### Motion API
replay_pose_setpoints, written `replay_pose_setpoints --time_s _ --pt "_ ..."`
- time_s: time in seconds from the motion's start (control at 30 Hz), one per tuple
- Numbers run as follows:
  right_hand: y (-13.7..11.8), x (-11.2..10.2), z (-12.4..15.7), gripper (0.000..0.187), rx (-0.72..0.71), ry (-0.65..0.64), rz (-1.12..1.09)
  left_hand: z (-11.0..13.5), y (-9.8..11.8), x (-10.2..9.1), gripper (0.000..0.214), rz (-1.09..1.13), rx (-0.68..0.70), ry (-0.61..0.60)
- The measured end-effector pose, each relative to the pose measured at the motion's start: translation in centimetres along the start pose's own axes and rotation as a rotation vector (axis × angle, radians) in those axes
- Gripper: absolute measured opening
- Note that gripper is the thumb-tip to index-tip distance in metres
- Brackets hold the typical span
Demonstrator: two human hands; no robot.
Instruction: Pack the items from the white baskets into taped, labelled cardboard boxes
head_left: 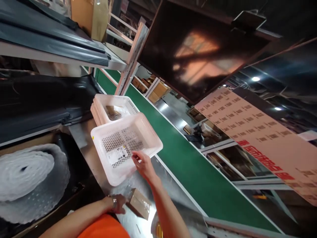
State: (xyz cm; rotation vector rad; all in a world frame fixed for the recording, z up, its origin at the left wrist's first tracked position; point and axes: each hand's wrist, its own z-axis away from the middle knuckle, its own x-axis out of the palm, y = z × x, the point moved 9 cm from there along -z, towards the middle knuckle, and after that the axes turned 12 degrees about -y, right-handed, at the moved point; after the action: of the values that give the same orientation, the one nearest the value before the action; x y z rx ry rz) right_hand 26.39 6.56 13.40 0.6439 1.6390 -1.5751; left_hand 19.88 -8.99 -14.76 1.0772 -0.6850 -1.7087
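Observation:
My right hand (143, 165) reaches over the near right side of a white plastic basket (151, 132). Its fingers are loosely bent, with a gap between thumb and forefinger, and nothing shows in them. Inside the basket, a white printed label (117, 154) lies on the mesh floor, left of my fingertips and apart from them. Lower down, my left hand (119, 203), with a band at the wrist, grips the left end of a small brown cardboard box (139, 203). Shadow hides part of its fingers. Clear tape glints on the box's right end.
Behind the basket stands a stack of white baskets (99, 110) with a brown item inside. A green conveyor belt (183, 165) runs along the right. A bubble-wrap roll (27, 168) sits at left, below black plastic sheets (37, 99). A dark monitor (198, 49) hangs above.

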Motion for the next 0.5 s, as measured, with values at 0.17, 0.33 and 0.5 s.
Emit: replay_pose_setpoints --time_s 0.17,0.33,0.5 --pt "-0.8 6.3 -9.9 0.051 0.126 -0.373 0.410 2.6 -2.4 0.6 0.088 0.108 -0.017 -0.087" --pt "1.2 6.4 -12.0 0.051 0.220 -0.389 0.439 5.9 -5.0 -0.2 0.090 0.177 -0.054 0.001" --pt "2.4 5.9 -11.7 0.037 0.313 -0.377 0.362 7.8 -5.2 -0.4 0.077 0.188 -0.060 -0.040"
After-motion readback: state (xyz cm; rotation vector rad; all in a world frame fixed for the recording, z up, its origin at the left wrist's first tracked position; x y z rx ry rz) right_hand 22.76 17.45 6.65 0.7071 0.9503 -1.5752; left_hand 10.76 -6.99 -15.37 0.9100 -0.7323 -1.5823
